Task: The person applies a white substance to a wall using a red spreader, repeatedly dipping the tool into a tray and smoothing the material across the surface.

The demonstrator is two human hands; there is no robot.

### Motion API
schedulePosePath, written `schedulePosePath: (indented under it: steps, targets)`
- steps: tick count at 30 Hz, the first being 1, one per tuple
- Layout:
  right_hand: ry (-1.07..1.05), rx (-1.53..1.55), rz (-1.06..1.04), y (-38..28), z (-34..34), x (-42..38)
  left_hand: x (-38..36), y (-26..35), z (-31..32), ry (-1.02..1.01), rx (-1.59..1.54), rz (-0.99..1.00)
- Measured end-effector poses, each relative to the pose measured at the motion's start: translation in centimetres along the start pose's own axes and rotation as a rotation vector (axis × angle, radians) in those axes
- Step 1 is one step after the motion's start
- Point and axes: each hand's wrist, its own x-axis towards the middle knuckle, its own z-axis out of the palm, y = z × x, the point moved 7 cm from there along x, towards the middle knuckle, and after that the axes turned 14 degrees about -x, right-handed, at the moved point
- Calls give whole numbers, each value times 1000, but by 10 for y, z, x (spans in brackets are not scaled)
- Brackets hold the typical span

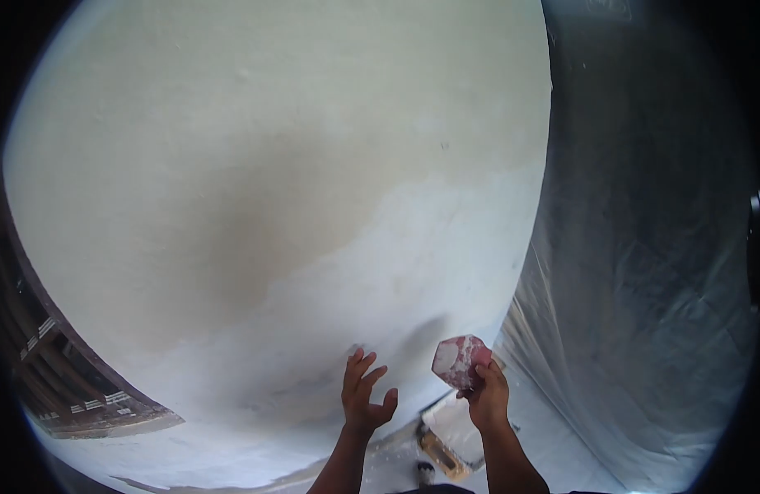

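My right hand [488, 397] grips a red block [460, 362] smeared with white material, at the lower middle right. To its left, my left hand [367, 393] is raised with its fingers spread and nothing in it. Both hands are in front of a large pale wall [314, 206]. The wall's upper part looks cream, and a whiter, chalky area covers its lower part. A shadow falls on the wall between my hands. Whether the block touches the wall I cannot tell.
Clear plastic sheeting [635, 247] hangs along the right side and spreads toward the floor. Below my hands lies a yellowish object [442, 457] beside a pale sheet or tray. A dark-framed opening [58, 362] with bars is at the lower left.
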Motion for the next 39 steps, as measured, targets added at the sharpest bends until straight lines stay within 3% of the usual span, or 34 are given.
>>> schedulePosePath:
  steps: [2, 4, 5, 8, 11, 13, 15, 22, 31, 39]
  targets:
    - [38, -27, 63, 15, -13, 3, -38, -24, 10, 26, -55, -253]
    - [37, -66, 80, 30, -28, 10, -73, -44, 20, 178, -293, -561]
    - [53, -78, 87, 34, -31, 9, -97, -56, 24, 156, -261, -598]
    - [83, -218, 124, 57, -57, 13, -156, -66, 37, 201, -419, -1006]
    - [53, -560, 217, 77, -88, 29, -216, -83, 63, 293, -534, -1135]
    - [44, -657, 260, 98, -116, 41, -241, -92, 81, 411, -636, -1339]
    - [68, -992, 141, 133, -153, 65, -274, -111, 102, 428, -629, -1441]
    - [-90, -1374, 320, 267, -255, 82, -429, -113, 199, 501, -641, -1954]
    - [-322, -1453, 454, 400, -313, 91, -539, -130, 269, 607, -646, -2096]
    - [-360, -1377, 379, 439, -298, 102, -559, -157, 305, 708, -801, -2045]
